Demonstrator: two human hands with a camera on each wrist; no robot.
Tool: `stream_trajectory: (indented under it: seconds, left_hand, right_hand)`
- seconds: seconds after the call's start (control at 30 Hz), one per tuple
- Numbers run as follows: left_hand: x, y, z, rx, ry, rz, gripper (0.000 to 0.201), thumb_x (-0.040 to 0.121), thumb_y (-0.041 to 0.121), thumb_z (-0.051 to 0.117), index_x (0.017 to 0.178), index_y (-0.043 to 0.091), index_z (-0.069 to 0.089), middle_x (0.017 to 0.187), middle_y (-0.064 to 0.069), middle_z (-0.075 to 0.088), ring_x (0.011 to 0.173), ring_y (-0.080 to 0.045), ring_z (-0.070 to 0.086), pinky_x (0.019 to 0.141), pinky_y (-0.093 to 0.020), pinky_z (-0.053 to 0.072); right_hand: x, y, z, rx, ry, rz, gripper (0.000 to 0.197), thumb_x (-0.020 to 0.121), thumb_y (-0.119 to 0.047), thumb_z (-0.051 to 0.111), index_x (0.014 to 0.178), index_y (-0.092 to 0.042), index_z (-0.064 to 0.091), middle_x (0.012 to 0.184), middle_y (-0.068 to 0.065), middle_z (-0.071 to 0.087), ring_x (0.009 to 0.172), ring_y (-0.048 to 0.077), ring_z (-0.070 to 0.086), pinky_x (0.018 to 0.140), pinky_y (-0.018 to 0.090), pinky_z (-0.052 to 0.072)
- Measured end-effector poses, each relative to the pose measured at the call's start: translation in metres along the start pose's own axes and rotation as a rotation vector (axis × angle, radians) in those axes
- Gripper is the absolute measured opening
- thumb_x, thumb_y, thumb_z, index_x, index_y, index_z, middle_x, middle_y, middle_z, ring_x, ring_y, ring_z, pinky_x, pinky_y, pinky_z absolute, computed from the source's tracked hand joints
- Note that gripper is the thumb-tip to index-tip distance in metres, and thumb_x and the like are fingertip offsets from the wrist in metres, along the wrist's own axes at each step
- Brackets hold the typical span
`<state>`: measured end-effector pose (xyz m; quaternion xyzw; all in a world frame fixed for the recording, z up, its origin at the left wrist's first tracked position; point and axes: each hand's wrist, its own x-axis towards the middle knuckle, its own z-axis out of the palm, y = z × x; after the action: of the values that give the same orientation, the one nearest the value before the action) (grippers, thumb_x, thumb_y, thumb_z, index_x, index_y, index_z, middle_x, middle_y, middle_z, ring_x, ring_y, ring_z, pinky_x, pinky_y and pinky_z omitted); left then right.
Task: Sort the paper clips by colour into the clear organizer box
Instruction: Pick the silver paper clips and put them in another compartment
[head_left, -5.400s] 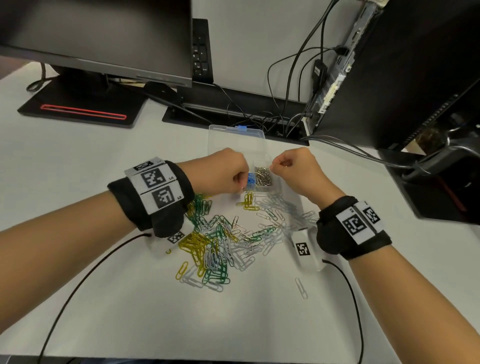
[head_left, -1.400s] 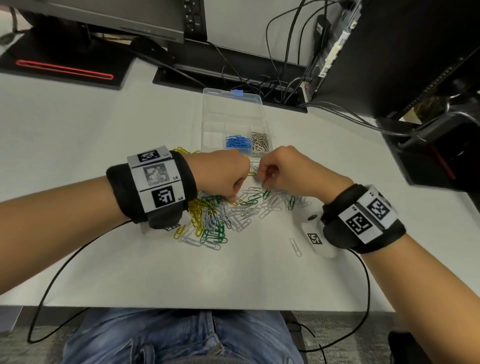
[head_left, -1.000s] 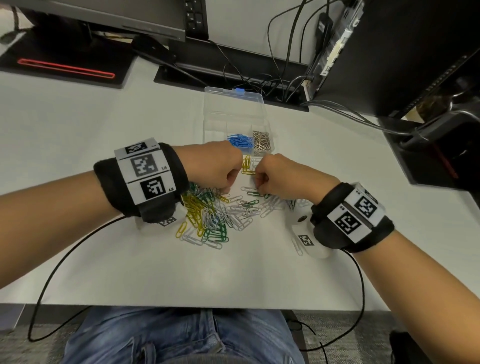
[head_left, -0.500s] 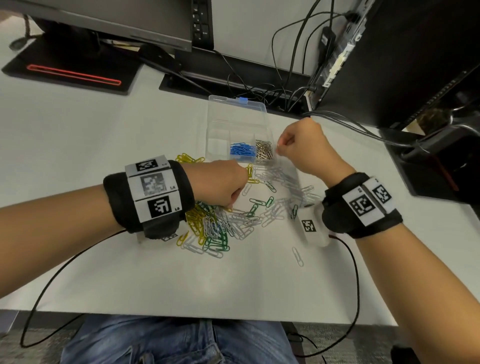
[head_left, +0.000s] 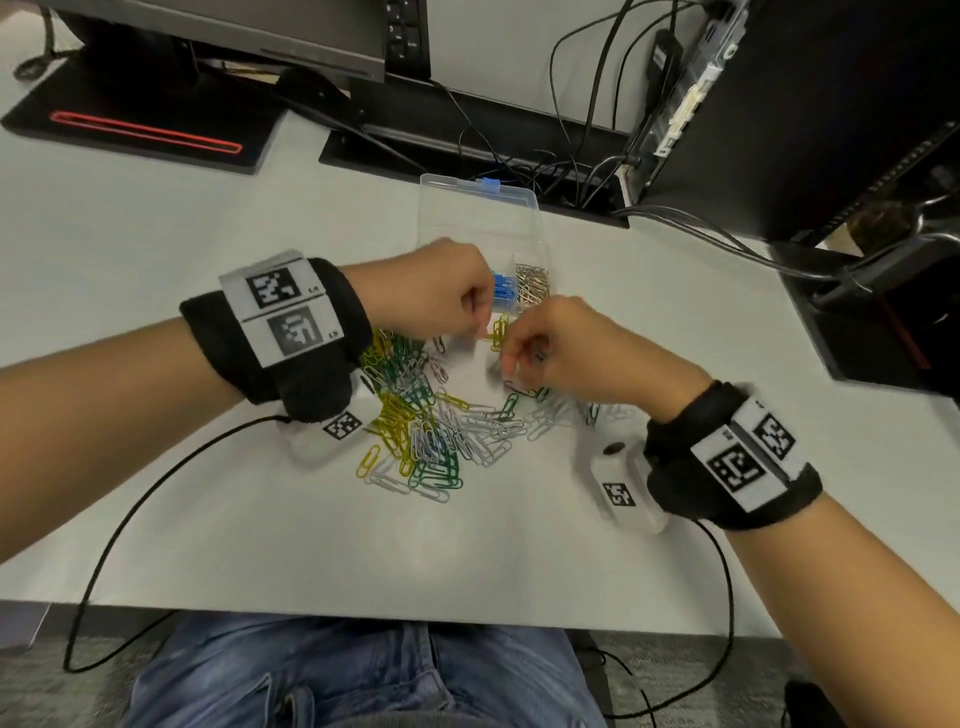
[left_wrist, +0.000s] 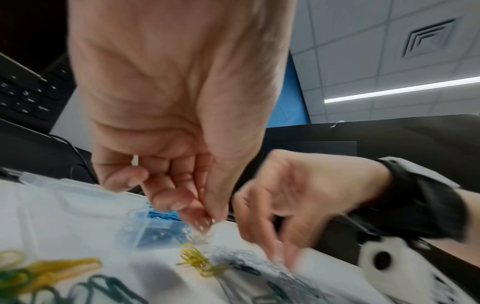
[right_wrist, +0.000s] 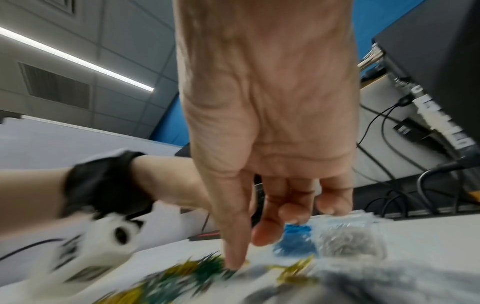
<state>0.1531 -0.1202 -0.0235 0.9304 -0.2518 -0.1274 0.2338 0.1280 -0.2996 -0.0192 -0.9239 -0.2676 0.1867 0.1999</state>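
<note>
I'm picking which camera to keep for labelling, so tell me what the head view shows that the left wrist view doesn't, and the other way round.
Only the head view shows the whole loose pile of clips on the white desk, the far end of the clear organizer box and both wristbands. Only the left wrist view shows the left hand from below, thumb and fingertip pinched together, plus the ceiling. Both show the right hand, the blue clips in the box and a few yellow clips beside it.
</note>
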Motion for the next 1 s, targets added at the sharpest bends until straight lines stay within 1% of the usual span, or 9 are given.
stream_trajectory:
  seconds: [0.1,0.2,0.27,0.37,0.47,0.67,0.77,0.83,1.0]
  left_hand:
    - [0.007,-0.003,-0.005,-0.044,0.119,-0.046,0.006,0.081,0.009,0.069,0.080,0.014,0.072,0.067,0.015,0.061,0.061,0.002,0.055,0.053,-0.003,0.037]
    - [0.011,-0.004,-0.007,-0.085,0.169,-0.073,0.003,0.082,0.009,0.069,0.083,0.011,0.071,0.065,0.015,0.058,0.053,0.008,0.055,0.050,0.001,0.037]
    - [0.012,-0.005,-0.006,-0.104,0.173,-0.078,0.003,0.082,0.009,0.070,0.084,0.010,0.070,0.067,0.011,0.060,0.050,0.014,0.053,0.050,0.000,0.038]
    - [0.011,-0.008,-0.003,-0.140,0.157,-0.099,0.003,0.082,0.011,0.071,0.084,0.011,0.069,0.073,-0.002,0.067,0.044,0.005,0.055,0.045,-0.003,0.039]
    - [0.009,-0.008,-0.003,-0.167,0.152,-0.103,0.005,0.082,0.010,0.071,0.084,0.010,0.066,0.074,-0.006,0.069,0.043,-0.002,0.059,0.043,-0.006,0.041]
    - [0.021,-0.003,-0.009,-0.225,0.174,-0.113,0.008,0.084,0.002,0.067,0.091,0.004,0.063,0.077,-0.015,0.069,0.046,-0.006,0.063,0.049,-0.019,0.055]
    - [0.030,0.001,-0.014,-0.224,0.181,-0.102,0.009,0.084,0.000,0.066,0.091,0.003,0.063,0.077,-0.017,0.070,0.045,-0.005,0.062,0.049,-0.019,0.056]
    - [0.036,0.002,-0.016,-0.227,0.191,-0.094,0.009,0.084,0.001,0.067,0.091,0.002,0.063,0.078,-0.018,0.070,0.045,-0.006,0.063,0.050,-0.020,0.056]
    - [0.048,0.009,-0.018,-0.217,0.174,-0.089,0.010,0.084,0.004,0.067,0.093,0.002,0.063,0.079,-0.017,0.070,0.054,-0.010,0.067,0.055,-0.023,0.058]
  right_hand:
    - [-0.004,-0.005,0.013,-0.025,-0.135,0.004,0.020,0.074,-0.007,0.074,0.091,-0.019,0.073,0.080,-0.001,0.064,0.068,0.011,0.053,0.064,0.024,0.044]
    - [-0.004,-0.006,0.019,-0.053,-0.204,0.015,0.018,0.073,-0.014,0.078,0.087,-0.019,0.068,0.071,-0.008,0.054,0.062,0.007,0.047,0.062,0.024,0.041]
    - [-0.004,-0.002,0.017,-0.116,-0.169,0.024,0.011,0.075,-0.011,0.074,0.080,-0.017,0.066,0.067,-0.011,0.052,0.062,0.006,0.047,0.060,0.022,0.039]
    - [-0.003,0.003,0.009,-0.175,-0.078,0.058,0.009,0.078,-0.006,0.066,0.083,-0.013,0.069,0.069,-0.012,0.052,0.066,0.009,0.048,0.064,0.025,0.043]
    - [-0.002,0.005,0.007,-0.148,-0.050,0.045,0.017,0.081,-0.001,0.060,0.084,-0.015,0.069,0.070,-0.016,0.052,0.065,0.005,0.049,0.067,0.024,0.044]
    - [0.000,0.007,0.008,-0.158,-0.098,0.044,0.023,0.079,-0.005,0.067,0.094,-0.022,0.068,0.075,-0.014,0.050,0.070,0.011,0.050,0.065,0.026,0.044]
    - [0.001,0.007,0.013,-0.190,-0.150,0.042,0.025,0.075,-0.007,0.072,0.089,-0.026,0.065,0.075,-0.016,0.050,0.070,0.011,0.051,0.065,0.026,0.045]
    - [0.002,0.007,0.014,-0.192,-0.153,0.048,0.020,0.074,-0.006,0.071,0.084,-0.022,0.065,0.071,-0.017,0.050,0.066,0.010,0.050,0.064,0.025,0.045]
    - [0.000,0.004,0.014,-0.211,-0.203,0.078,0.013,0.080,-0.009,0.069,0.075,-0.017,0.060,0.064,-0.010,0.049,0.058,0.004,0.042,0.052,0.018,0.032]
